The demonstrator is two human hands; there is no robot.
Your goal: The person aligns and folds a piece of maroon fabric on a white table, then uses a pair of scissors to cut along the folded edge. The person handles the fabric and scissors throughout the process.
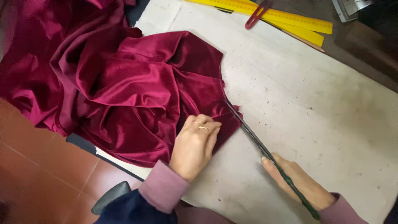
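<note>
I see a heap of deep crimson velvet fabric (124,87) bunched in soft, shiny folds on the left half of a pale, scuffed work table (323,124), part of it spilling over the table's left edge above a reddish tiled floor (37,174). At the fabric's lower right corner, my left hand (194,146) lies flat, fingers together and slightly curled, pressing the cloth down; it grips nothing (a thin ring shows on one finger). Just right of that corner, long dark scissors (265,151) lie at a slant, their slim blades nearly together with the tips touching the fabric's frayed right edge. My right hand (296,180) is wrapped around the scissors' dark green handles, forefinger stretched along the shaft. Both wrists wear mauve knit cuffs. Well beyond the fabric, at the table's far edge, two yellow rulers (286,20) lie overlapping, with a red-handled tool (257,16) resting across them. Below the fabric, off the table's near edge, a dark rounded shape shows that I cannot identify.
</note>
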